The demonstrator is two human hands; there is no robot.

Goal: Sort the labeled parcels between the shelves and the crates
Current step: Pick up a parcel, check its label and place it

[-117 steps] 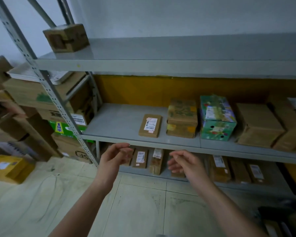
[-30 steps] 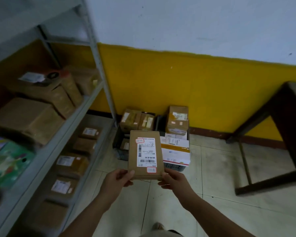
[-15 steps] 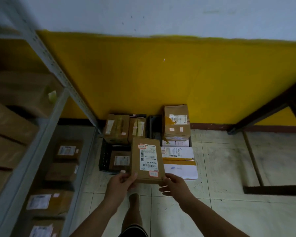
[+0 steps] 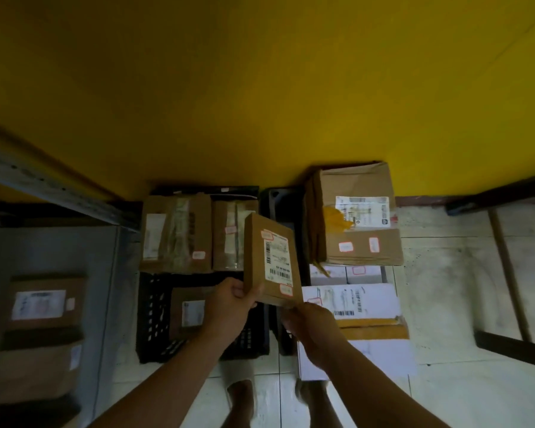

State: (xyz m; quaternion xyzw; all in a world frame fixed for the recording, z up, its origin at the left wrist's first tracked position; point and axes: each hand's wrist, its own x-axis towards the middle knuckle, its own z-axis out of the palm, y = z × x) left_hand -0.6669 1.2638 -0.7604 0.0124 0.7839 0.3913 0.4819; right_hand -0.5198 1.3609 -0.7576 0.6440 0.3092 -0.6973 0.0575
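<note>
Since the frame half a second earlier, the view has tipped further down and the flat parcel (image 4: pixel 272 261) has come forward over the crates. The left hand (image 4: pixel 229 304) grips its lower left corner, thumb on the front face. The right hand (image 4: pixel 309 325) curls round the lower right edge, its fingertips hidden behind the card. Held clear in the air, the parcel stands above the gap between the black crate (image 4: pixel 155 319) and the second crate (image 4: pixel 277 197), just right of two taped cartons (image 4: pixel 179 233) in the black crate. It is thin brown cardboard, top leaning slightly left, with a white barcode label. Small red-bordered stickers sit at the label's upper left and lower right.
</note>
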